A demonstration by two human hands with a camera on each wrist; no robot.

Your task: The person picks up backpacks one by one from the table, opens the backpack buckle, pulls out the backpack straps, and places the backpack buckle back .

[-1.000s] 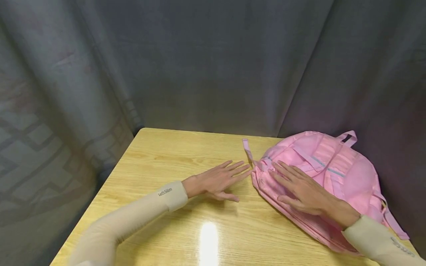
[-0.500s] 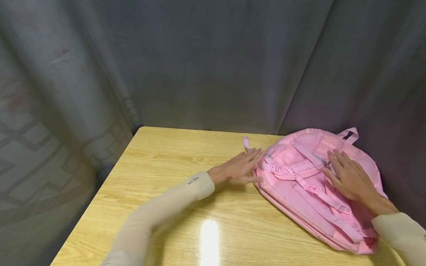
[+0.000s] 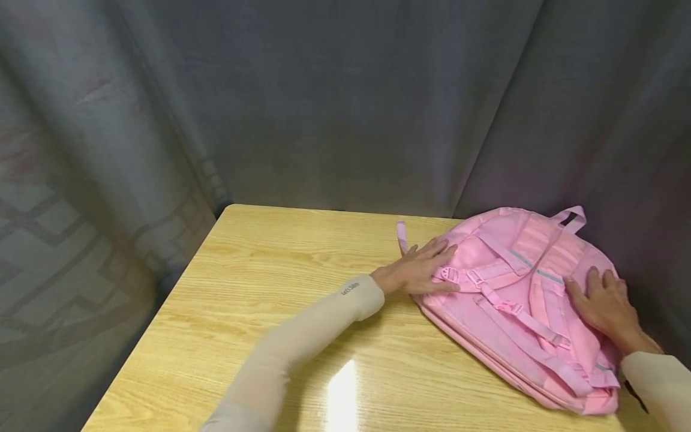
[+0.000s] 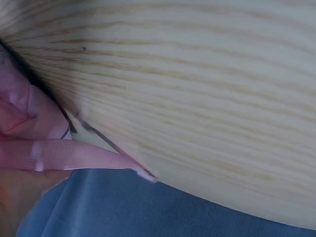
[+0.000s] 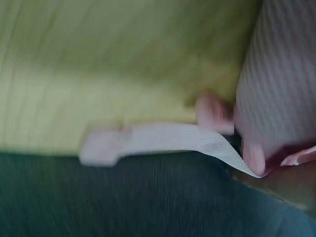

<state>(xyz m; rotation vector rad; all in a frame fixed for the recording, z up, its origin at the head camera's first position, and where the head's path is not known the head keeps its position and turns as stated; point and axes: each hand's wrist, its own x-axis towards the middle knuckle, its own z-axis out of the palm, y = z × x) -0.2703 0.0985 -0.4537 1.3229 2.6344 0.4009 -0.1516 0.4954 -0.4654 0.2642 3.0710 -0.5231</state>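
A pink backpack (image 3: 475, 255) lies at the table's right side, its shoulder straps and buckle (image 3: 508, 308) facing up and its top handle (image 3: 572, 219) toward the curtain. My left hand (image 3: 418, 270) rests with extended fingers on the bag's left corner, beside a loose webbing strap (image 3: 402, 234). That same strap (image 4: 74, 154) crosses the left wrist view near part of the hand. Over on the bag's right side, my right hand (image 3: 607, 306) lies with spread, slightly bent fingers. A webbing strap end (image 5: 163, 137) hangs near it in the right wrist view, which is blurred.
The backpack stands on a light wooden table (image 3: 281, 258). Grey curtains (image 3: 324, 108) hang right behind the table's far edge and along its left side. A bright light reflection (image 3: 342, 396) shows near the front.
My left hand has moved right, from the bare table onto the bag's left corner. The right hand has slid across the bag to its right side. The backpack has barely shifted.
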